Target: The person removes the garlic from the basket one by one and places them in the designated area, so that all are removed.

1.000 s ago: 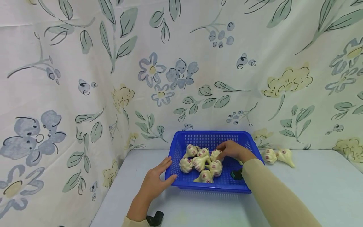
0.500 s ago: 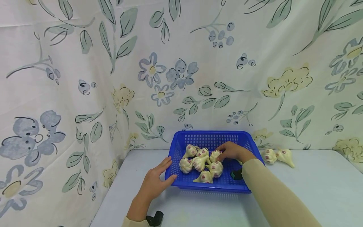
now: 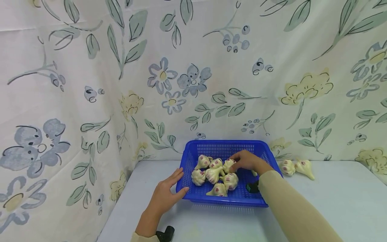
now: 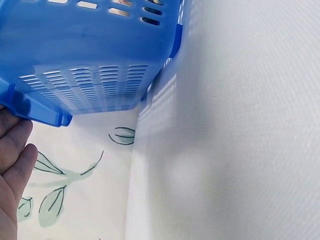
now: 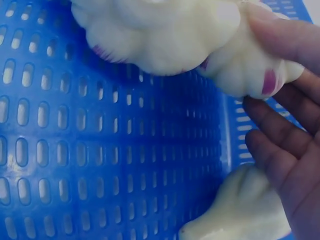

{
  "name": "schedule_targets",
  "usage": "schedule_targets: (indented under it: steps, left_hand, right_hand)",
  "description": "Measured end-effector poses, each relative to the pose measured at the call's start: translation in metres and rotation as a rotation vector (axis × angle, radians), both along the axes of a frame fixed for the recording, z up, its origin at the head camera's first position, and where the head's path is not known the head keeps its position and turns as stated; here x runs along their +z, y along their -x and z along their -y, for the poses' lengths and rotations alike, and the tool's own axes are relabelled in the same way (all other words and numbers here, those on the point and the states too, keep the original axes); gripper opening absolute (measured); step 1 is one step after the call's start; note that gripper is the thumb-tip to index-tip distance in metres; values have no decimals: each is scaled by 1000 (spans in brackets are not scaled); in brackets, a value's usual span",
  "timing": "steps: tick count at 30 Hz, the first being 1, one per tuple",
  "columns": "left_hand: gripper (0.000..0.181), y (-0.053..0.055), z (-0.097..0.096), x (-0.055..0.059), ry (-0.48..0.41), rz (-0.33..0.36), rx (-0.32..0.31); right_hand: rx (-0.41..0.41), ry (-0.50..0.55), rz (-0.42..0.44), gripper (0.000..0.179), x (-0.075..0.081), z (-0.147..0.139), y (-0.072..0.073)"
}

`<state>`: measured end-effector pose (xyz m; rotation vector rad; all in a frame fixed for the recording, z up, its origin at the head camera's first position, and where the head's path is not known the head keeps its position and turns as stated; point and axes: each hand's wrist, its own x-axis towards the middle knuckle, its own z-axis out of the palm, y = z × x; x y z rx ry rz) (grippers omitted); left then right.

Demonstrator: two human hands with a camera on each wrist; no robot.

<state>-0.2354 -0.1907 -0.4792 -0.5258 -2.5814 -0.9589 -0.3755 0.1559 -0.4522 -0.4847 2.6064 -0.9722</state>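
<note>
A blue slotted plastic basket (image 3: 225,201) holds several cream garlic bulbs with purple marks, among them one bulb (image 3: 214,174) at the middle of the cluster. My right hand (image 3: 248,160) reaches over the right side and grips a garlic bulb (image 3: 228,165) at the back of the cluster. In the right wrist view, the thumb lies over that bulb (image 5: 245,75) and fingertips are under it. Another bulb (image 5: 245,205) lies below that hand. My left hand (image 3: 165,191) touches the basket's left rim with straight fingers, thumb at the front corner.
Two garlic bulbs (image 3: 296,167) lie on the white table (image 3: 332,198) right of the basket. A floral curtain (image 3: 211,67) hangs behind the table and along its left side. Black wrist devices show at the left wrist (image 3: 165,233) and the right wrist (image 3: 252,187).
The head view has shifted very slightly. Both hands stay in place, the right one on the same garlic bulb and the left one at the basket rim.
</note>
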Motion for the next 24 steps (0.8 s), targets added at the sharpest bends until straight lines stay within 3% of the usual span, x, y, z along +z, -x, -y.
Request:
schedule_targets:
  steps: [14, 24]
  left_hand:
    - [63, -3, 1, 1, -39, 3, -1]
    - [64, -2, 3, -3, -14, -5, 0]
  right_hand:
    - [-59, 127, -39, 54, 12, 11, -4]
    - [-63, 155, -75, 57, 16, 12, -8]
